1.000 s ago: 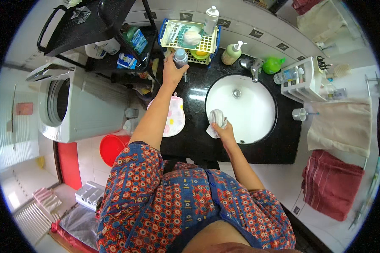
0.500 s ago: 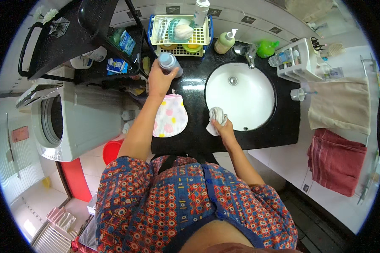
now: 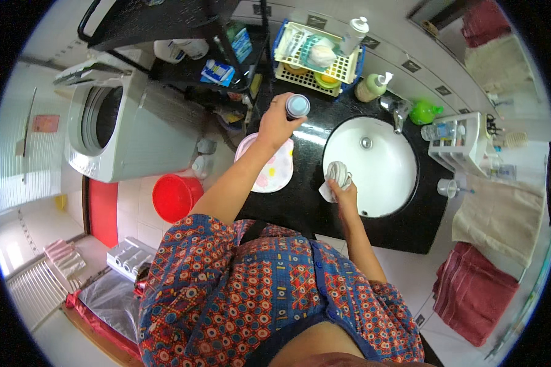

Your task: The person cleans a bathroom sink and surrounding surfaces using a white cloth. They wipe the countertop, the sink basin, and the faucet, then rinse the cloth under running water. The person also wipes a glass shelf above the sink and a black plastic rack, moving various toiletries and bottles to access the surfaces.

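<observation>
Bottle point(image 3: 297, 106) with a pale blue top is in my left hand point(image 3: 277, 126). My fingers and thumb curl around it, only as wide as it is fat. Its long way points up toward me, so I see mostly its round top. I cannot tell if its bottom touches the black counter point(image 3: 309, 208). My right hand point(image 3: 344, 192) is closed on a scrunched white cloth point(image 3: 337, 174) at the left edge of the sink point(image 3: 386, 165). From my left hand, the cloth is to the right and closer to my tummy, with a gap between. A flat spotty pad point(image 3: 281, 171) lies on the tummy side of my left hand. Past that hand, to the right, is a cream rack point(image 3: 343, 74).
</observation>
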{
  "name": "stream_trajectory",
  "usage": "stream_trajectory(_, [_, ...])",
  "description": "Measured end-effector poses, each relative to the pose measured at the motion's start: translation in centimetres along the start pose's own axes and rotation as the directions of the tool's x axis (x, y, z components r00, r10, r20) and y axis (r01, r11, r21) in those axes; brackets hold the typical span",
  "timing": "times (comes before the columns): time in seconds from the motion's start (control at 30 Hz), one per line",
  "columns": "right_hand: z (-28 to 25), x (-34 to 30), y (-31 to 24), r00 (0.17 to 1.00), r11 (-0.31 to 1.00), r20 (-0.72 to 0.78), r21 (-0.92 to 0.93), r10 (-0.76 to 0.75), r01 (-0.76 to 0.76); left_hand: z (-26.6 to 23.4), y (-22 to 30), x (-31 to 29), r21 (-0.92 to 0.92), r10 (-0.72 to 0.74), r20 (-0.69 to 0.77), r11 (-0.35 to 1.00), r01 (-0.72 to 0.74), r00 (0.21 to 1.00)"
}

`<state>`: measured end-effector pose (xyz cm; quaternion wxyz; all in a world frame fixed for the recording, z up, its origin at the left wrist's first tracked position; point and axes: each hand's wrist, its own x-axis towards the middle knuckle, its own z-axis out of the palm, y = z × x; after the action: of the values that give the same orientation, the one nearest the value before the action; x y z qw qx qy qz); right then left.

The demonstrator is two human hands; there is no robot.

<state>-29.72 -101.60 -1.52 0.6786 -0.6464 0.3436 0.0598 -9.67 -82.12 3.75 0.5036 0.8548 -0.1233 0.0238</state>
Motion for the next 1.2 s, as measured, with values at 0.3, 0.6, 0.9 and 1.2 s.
stream_trajectory(0.3, [0.9, 1.1, -0.2, 0.998, 0.995, 0.055, -0.094, -0.027, 0.032, -13.5, 0.6, -5.1, -0.266, -0.171, -0.391, 0.962, 0.067, 0.904])
stream_trajectory(0.6, [3.6, 1.2, -1.4, 0.992, 0.984, 0.119, -0.165, -0.042, 0.061, -17.0, -4.6, 7.8, 0.161, 0.128, -0.648, 0.986, -0.029, 0.751])
stream_trajectory(0.9, [5.0, -0.2, -0.9, 0.995, 0.987, 0.097, -0.161, 0.009, 0.007, -14.9, -5.7, 13.4, 0.13, 0.088, -0.553, 0.991, -0.018, 0.828])
stream_trajectory(1.2, [6.7, -1.3, -1.2, 0.995, 0.989, 0.096, -0.146, 0.03, -0.016, -14.3, -7.8, 17.7, 0.318, 0.189, -0.513, 0.948, -0.019, 0.837])
